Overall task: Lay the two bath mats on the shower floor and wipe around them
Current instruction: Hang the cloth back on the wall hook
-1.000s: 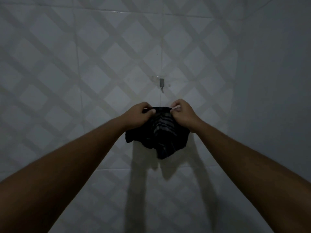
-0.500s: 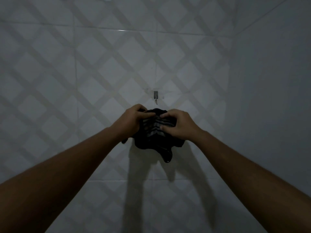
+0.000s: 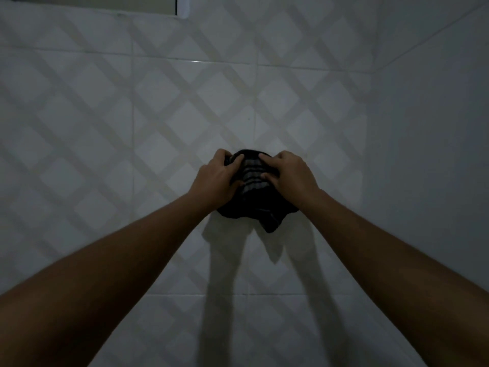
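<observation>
Hands (left (image 3: pixel 221 178); right (image 3: pixel 289 176)) on dark striped cloth (image 3: pixel 252 197) against tiled wall (image 3: pixel 105 128)

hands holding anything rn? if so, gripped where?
Yes. Both hands grip one dark cloth with pale stripes, held up against the tiled wall. The left hand bunches its upper left edge, and the right hand its upper right.

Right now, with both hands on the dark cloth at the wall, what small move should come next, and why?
Probably let go. The left hand and right hand press the bunched cloth against the tiled wall; whether anything holds it there is hidden. Release gently and see if it hangs.
</observation>
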